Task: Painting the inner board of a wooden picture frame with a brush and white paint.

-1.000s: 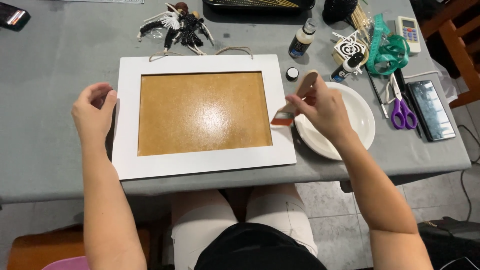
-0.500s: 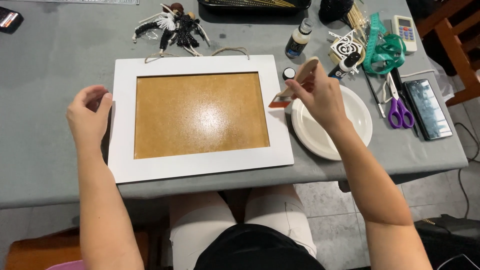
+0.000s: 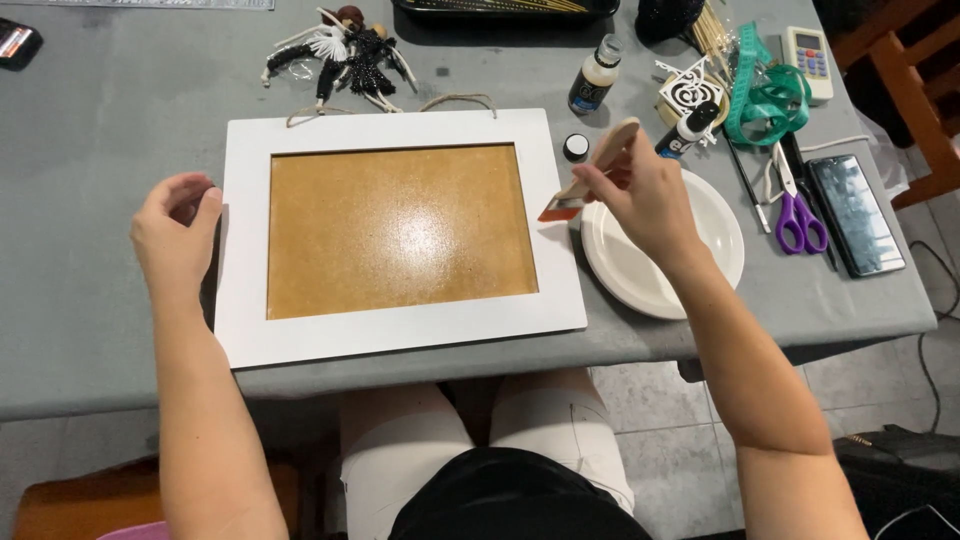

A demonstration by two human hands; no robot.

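A person sits at a grey counter [image 3: 90,150] with a white picture frame [image 3: 400,325] lying flat in front of them, its brown, glossy panel [image 3: 400,230] facing up and a twine hanger at its top edge. The right hand [image 3: 645,200] has its fingers closed around the wooden handle of a flat brush [image 3: 590,175]; the reddish bristle end hangs just above the frame's right border, near the rim of a white plate [image 3: 690,285] that sits just beside the frame. The left hand [image 3: 175,240] rests against the frame's left edge, fingers curled loosely against it and gripping nothing.

Behind the plate stand a small dark-capped bottle [image 3: 597,72], a loose round cap [image 3: 576,146] and a glue bottle [image 3: 688,130]. Purple-handled scissors [image 3: 795,205], a dark phone [image 3: 855,215] and a coil of green tape [image 3: 765,95] lie to the right, and a small winged doll [image 3: 345,50] lies beyond the frame.

The risk I see is a stray mark: the loaded bristles hover over clean white border, so a dip of the wrist could smear it. The frame also overhangs the counter's near edge slightly, and the left hand only steadies it, so a firm stroke might shift it. The forearm passes close over the plate and could nudge it.
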